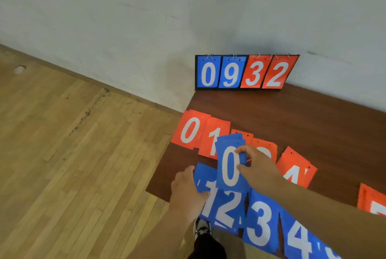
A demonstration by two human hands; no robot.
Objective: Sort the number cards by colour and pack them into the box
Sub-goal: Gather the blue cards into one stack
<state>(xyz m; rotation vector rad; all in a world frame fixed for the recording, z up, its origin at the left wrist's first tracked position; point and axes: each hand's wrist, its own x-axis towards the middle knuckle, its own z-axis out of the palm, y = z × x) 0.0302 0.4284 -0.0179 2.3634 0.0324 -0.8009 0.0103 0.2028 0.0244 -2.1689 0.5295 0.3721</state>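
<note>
Wall (146,8): pale, scuffed, fills the upper half of the view.

Floor (62,154): light wood strips, left of and below the table.

Table (313,123): dark brown top, set against the wall, with its left corner towards the camera.

Blue row (261,221): piles of blue number cards along the near edge of the table, reading 1, 2, 3, 4 from left to right. Neighbouring piles overlap. The near ends of the cards hang past the table edge.

Orange row (189,130): piles of orange cards behind the blue row. 0 and 1 are readable at the left and 4 further right. Another pile is cut off at the right border. The piles between 1 and 4 are mostly hidden by the held cards and the right hand.

Scoreboard (244,73): stands upright at the back of the table, against the wall. It shows blue 0 and 9, then orange 3 and 2, hung on wire rings.

Blue 0 stack (229,167): several blue cards with 0 on top, held above the left end of both rows and overlapping orange 1 and blue 2.

Right hand (259,167): pinches the right edge of the blue 0 stack, forefinger above, thumb below.

Left hand (188,192): rests palm down on the blue 1 pile at its left edge. The fingers lie fairly straight across the card face.

Shoe (201,227): black and white, on the floor below the blue row
</note>
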